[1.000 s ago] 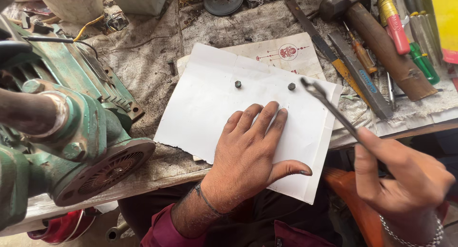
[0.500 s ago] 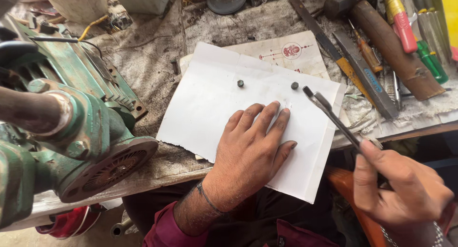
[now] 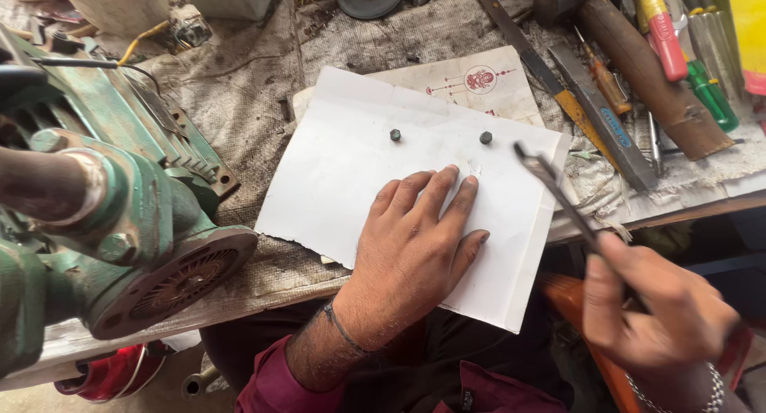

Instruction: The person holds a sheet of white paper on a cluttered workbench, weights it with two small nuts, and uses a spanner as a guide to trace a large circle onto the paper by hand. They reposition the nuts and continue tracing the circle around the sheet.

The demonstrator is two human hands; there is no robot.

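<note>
White, smooth paper (image 3: 351, 169) with a ragged torn lower edge lies over coarse, stained cloth (image 3: 239, 86) on the bench. The left hand (image 3: 415, 249) presses flat on it, fingers spread, gripping nothing. Two small dark hexagonal bolts (image 3: 395, 134) stand on the sheet beyond the fingertips (well apart from each other). The right hand (image 3: 658, 313) is closed around a thin metal tool (image 3: 550, 185), blurred, its tip just right of the right-hand bolt. At left sits a green cast-metal motor (image 3: 120, 221) with a ribbed end cover. Compared with half a second ago, the tool's tip sits slightly lower and farther from the bolt; the left hand has not shifted.
</note>
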